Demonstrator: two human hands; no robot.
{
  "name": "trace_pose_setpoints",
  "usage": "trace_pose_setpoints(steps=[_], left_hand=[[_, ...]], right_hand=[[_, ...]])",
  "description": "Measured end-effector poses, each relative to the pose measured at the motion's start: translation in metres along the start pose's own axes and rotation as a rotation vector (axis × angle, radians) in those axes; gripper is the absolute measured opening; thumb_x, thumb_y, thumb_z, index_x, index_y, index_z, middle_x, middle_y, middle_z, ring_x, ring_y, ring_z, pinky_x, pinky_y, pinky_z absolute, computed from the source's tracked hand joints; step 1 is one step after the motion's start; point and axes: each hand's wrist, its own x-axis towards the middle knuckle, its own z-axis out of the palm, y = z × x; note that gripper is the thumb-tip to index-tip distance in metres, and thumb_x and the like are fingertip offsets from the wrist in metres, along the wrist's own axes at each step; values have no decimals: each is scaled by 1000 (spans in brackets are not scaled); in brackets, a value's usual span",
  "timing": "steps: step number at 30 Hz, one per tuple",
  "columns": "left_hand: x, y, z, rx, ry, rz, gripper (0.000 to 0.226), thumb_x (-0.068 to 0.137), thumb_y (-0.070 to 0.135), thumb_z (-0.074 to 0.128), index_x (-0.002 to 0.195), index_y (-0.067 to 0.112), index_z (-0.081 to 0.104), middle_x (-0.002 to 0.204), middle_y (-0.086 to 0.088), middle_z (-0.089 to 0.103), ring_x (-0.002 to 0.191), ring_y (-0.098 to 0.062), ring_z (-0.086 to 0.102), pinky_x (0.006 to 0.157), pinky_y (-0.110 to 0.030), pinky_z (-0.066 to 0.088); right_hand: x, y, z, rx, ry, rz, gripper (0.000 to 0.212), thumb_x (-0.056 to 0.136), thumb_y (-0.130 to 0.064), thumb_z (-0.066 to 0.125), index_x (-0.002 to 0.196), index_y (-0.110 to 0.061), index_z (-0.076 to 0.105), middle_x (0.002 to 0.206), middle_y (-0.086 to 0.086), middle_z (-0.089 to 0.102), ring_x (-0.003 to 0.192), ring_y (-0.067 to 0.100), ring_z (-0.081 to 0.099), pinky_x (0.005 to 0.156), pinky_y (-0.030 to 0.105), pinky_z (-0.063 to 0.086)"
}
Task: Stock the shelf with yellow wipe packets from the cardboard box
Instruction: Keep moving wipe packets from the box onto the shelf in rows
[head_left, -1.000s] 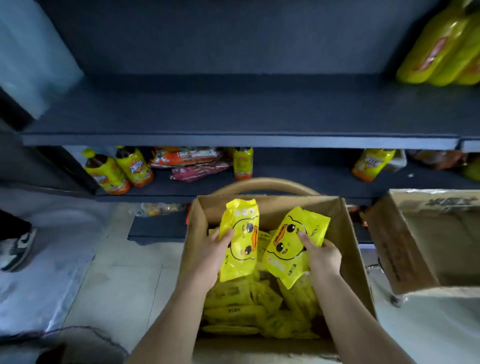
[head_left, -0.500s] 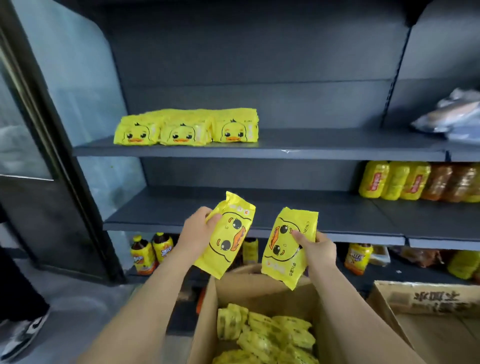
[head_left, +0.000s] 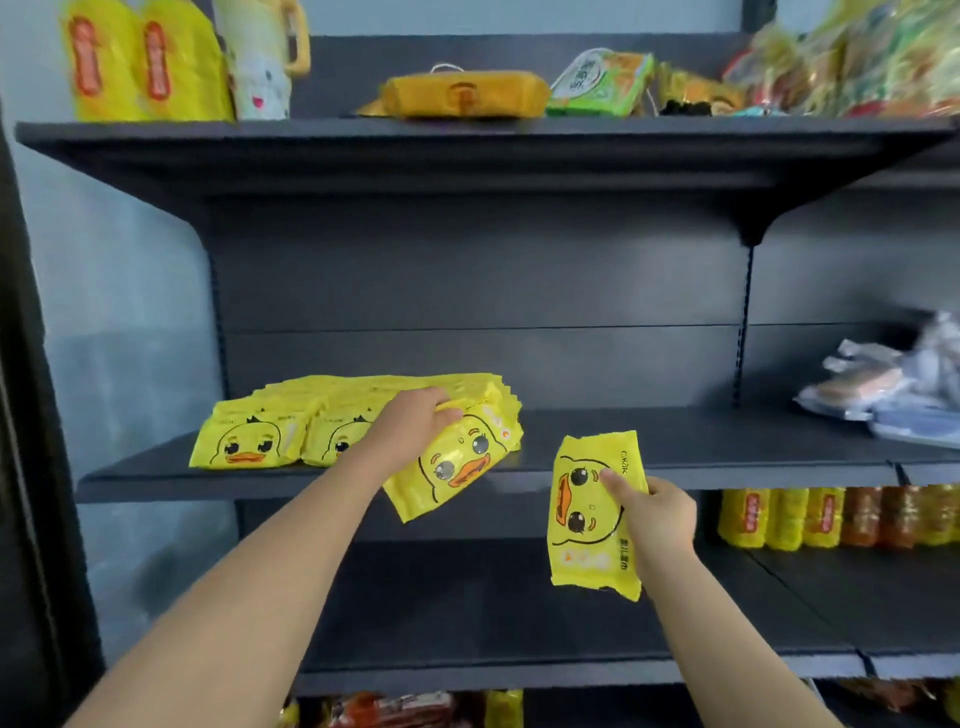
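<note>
Right hand (head_left: 657, 514) is nearest, thumb and fingers clamped on right packet (head_left: 587, 525), held upright, below and to the right of the row (head_left: 249, 441), clear of it. Left hand (head_left: 410, 421) grips left packet (head_left: 457, 467) by its top. The packet is tilted, upper end at the row's right end, lower end hanging past the shelf (head_left: 701, 441) lip. Box not in view.

Step in hand, likely: seat left packet. Level it, duck face forward, slide it back flush against the row without shoving stacked ones. Right packet then goes just right of the row.
</note>
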Motion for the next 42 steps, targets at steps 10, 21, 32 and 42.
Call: trace_pose_setpoints(steps=[10, 21, 32, 42], left_hand=[[149, -45, 49, 251, -294, 329, 23, 97, 36, 44, 111, 21, 54, 103, -2, 59, 94, -22, 54, 73, -32, 42], [163, -78, 99, 327, -219, 438, 30, 99, 33, 39, 111, 10, 54, 112, -6, 60, 112, -21, 45, 86, -33, 44], [136, -116, 53, 142, 55, 276, 31, 100, 27, 39, 121, 11, 55, 123, -3, 56, 116, -19, 48, 97, -32, 41], [86, -159, 29, 401, -9, 138, 32, 101, 30, 32, 120, 13, 52, 118, -1, 56, 111, -19, 48, 90, -32, 45]], right_hand=[[81, -16, 79, -44, 186, -63, 28, 83, -38, 69, 78, -10, 66, 72, 8, 69, 67, 25, 66, 58, 32, 52], [109, -5, 99, -126, 198, -49, 26, 81, -37, 71, 83, -12, 66, 77, 6, 69, 73, 25, 66, 68, 37, 55], [109, -87, 132, -581, -299, -381, 29, 73, -28, 80, 95, -17, 65, 89, 3, 69, 76, 16, 65, 65, 26, 53], [114, -50, 233, -1161, -588, -709, 57, 82, -31, 71, 133, -16, 52, 126, 7, 53, 117, 23, 46, 83, 23, 36]])
